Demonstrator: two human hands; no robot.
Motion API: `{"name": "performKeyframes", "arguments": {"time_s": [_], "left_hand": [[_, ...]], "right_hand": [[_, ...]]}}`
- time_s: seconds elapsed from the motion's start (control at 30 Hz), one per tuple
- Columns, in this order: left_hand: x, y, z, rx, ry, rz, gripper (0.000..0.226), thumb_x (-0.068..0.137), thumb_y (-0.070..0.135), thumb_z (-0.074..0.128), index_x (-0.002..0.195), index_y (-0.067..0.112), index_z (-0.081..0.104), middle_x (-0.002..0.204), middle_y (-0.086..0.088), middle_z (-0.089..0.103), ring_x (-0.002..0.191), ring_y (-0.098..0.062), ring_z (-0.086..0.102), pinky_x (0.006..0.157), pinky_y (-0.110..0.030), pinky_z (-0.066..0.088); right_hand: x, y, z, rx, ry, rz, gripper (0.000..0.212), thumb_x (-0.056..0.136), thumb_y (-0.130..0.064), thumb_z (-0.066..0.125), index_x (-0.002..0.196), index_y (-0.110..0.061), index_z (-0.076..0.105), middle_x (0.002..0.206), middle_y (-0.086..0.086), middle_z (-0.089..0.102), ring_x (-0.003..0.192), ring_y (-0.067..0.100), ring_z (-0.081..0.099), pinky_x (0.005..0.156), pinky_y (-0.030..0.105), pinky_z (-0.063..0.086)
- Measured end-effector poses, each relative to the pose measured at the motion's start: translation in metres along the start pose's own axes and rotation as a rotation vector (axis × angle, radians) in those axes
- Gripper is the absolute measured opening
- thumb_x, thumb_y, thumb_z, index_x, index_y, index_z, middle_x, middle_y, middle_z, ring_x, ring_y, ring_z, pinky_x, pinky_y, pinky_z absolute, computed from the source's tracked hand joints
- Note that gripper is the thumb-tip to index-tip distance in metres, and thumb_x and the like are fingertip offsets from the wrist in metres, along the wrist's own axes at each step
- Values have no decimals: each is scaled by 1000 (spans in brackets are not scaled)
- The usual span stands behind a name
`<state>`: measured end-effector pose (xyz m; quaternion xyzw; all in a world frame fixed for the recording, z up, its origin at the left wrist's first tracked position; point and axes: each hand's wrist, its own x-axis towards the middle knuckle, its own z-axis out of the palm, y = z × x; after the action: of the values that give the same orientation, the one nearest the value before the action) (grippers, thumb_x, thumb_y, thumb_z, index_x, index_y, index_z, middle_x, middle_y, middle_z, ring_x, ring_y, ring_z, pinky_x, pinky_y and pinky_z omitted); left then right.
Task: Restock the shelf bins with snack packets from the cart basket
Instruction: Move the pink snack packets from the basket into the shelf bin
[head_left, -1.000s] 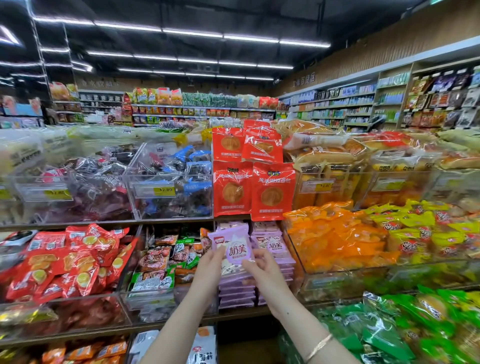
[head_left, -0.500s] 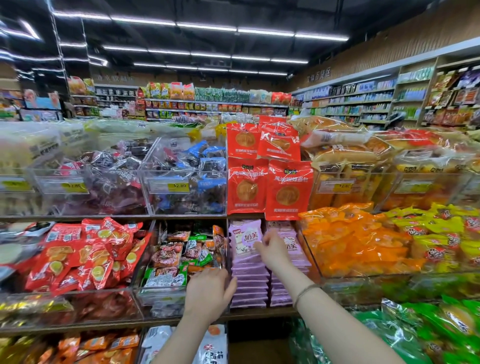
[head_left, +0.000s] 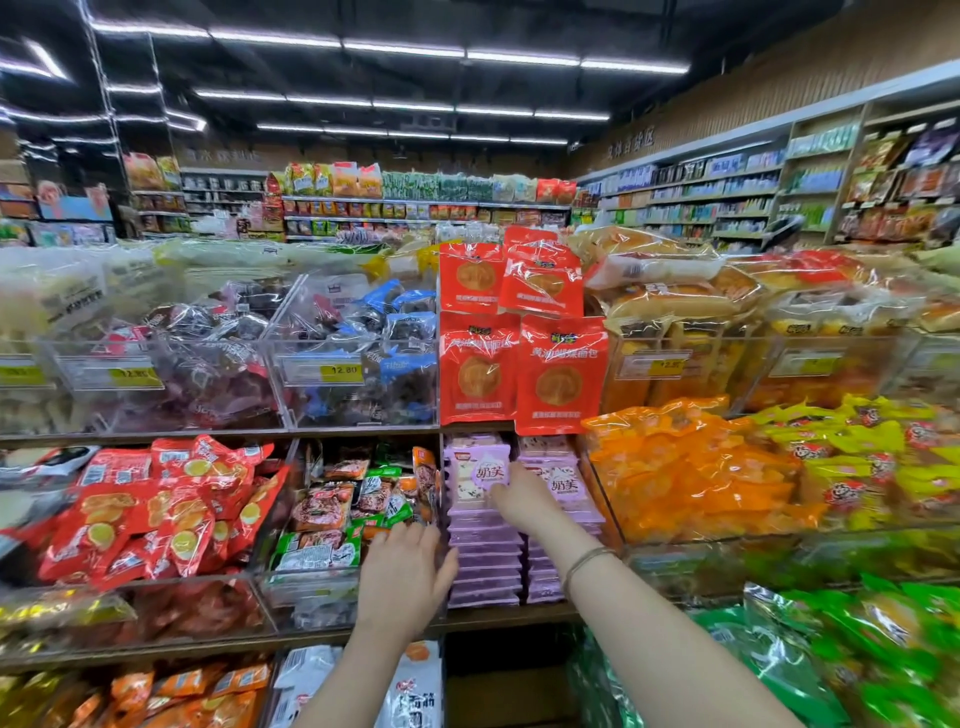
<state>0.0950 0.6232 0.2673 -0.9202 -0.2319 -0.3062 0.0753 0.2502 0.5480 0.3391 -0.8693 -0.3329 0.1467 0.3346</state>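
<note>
**Where the Lilac Packet Sits: Hand and Stock Positions**

While the right hand (head_left: 524, 499) reaches into the bin (head_left: 597, 493) on the middle shelf (head_left: 493, 621), its fingers (head_left: 501, 486) pinch the lilac packet (head_left: 475, 473) at the lower right corner. The thumb is hidden behind the packet. The packet stands face-out, nearly upright, on top of the left stack (head_left: 483, 561) of matching lilac packets. A right stack (head_left: 561, 488) of the same product sits just beside it in the same bin, partly behind the right hand. A thin bracelet (head_left: 587, 561) circles the right wrist.

The left hand (head_left: 408, 571) is lower and to the left, in front of the divide between this bin and the neighbouring one. Its fingers (head_left: 415, 535) are spread and relaxed and hold nothing. Whether they touch the bin front cannot be determined.

Adjacent stock:
- Left of the lilac stacks: mixed packets (head_left: 337, 509) in green, brown and orange wrappers.
- Further left: red packets (head_left: 156, 509) printed with yellow rounds.
- Right of the lilac stacks: orange packets (head_left: 691, 467), heaped loosely.
- Directly above, on the upper shelf: red pouches (head_left: 561, 374) standing upright, the lowest overhanging the lilac bin.
- Upper shelf, left: a clear bin with a yellow price label (head_left: 337, 370).
</note>
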Motion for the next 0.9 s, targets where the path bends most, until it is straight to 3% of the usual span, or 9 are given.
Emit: {"name": "performKeyframes", "arguments": {"time_s": [0.07,0.13,0.23,0.37,0.5,0.6,0.7,0.8,0.9], "left_hand": [[-2,3,-3,-25,3,-16,36,87,48,39,74,19,58,68,5,54,65,-18,53,59,-31,43],[-7,6,-2,-120,13,-90,35,91,46,43,89,17,62,83,2,58,78,-19,55,68,-31,44],[-29,21,0,-347,25,-258,37,92,34,57,118,8,57,114,-6,59,109,-24,51,92,-38,43],[-83,65,3,-568,60,-364,35,86,31,51,115,11,55,108,-1,55,103,-17,47,88,-31,38],[-145,103,17,-748,-187,-544,12,91,29,56,102,26,54,88,7,60,83,-14,58,74,-35,47],[-197,124,22,-766,-445,-603,5,91,19,60,96,19,59,84,2,64,80,-14,62,73,-29,48],[-251,144,18,-745,-750,-595,16,93,18,58,81,27,50,75,7,58,71,-10,56,60,-9,36],[-304,162,8,-712,-1076,-580,11,98,23,49,88,21,49,81,4,51,78,-9,48,58,-14,34],[-357,175,-10,-756,-1198,-633,13,98,22,50,95,13,59,81,3,52,77,-8,51,60,-13,37]], "right_hand": [[-6,1,-4,-45,67,-50,37,96,-22,43,131,-11,38,142,15,38,103,24,49,83,35,47],[-18,7,-9,-9,138,-139,45,95,-24,46,137,-8,37,142,12,37,119,26,46,98,37,42],[-51,23,-16,180,129,-235,40,95,-29,49,131,-13,45,132,3,47,118,18,49,97,29,42],[-101,75,-13,295,85,-228,34,94,-32,51,125,-19,53,117,-1,60,101,10,57,88,25,46],[-153,138,5,329,57,-157,8,92,-23,54,95,-25,61,88,-1,66,81,10,61,74,20,48],[-198,190,30,365,-18,5,11,92,-15,55,92,-15,65,84,6,66,82,21,64,77,32,51],[-253,244,54,279,-104,143,14,92,-15,55,96,-10,67,88,9,69,81,19,61,71,20,44],[-314,295,77,253,-150,308,13,90,-10,57,92,-5,69,89,15,69,82,18,62,71,26,41],[-378,339,99,185,-274,428,22,91,-10,51,73,-19,60,75,1,59,79,13,54,67,24,35]]}}
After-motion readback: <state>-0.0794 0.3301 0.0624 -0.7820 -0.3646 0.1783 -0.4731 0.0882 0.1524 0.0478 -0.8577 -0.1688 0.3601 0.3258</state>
